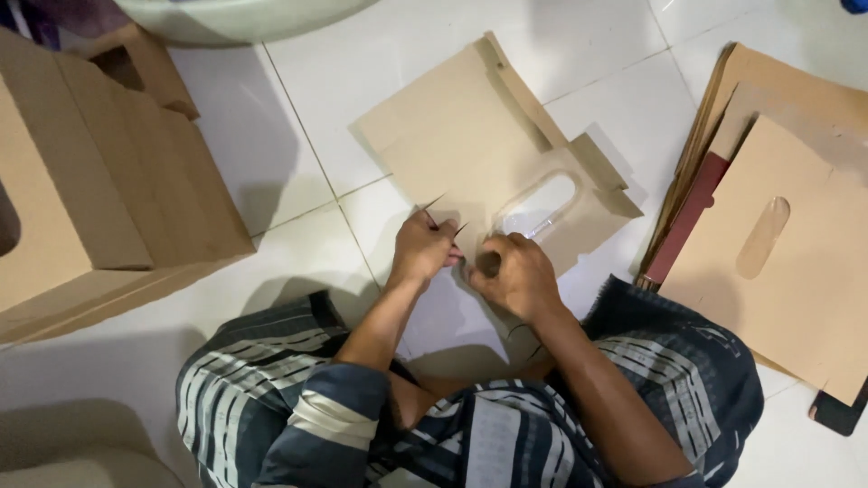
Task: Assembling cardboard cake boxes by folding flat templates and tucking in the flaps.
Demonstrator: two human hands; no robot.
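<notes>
A white tiled floor (298,181) is seen from above, and on it, at the left, an assembled cardboard box (99,172) is stood. At the right a stack of flat cardboard blanks (796,244) is laid, its top sheet cut with an oval slot. Between them, just ahead of the crossed legs in striped cloth (271,398), a single flat box blank (470,136) with a clear-film oval window (541,206) is spread on the floor. Its near edge is gripped by both hands, which are nearly touching. The left hand (420,248) is closed, a small flap at the edge being pinched between its fingertips; the right hand (514,276) is curled shut over the edge just below the window, though what lies under its palm cannot be told. The step in hand is judged to be the folding or tucking of a near-edge flap; a firm crease along the score line seems called for next.
</notes>
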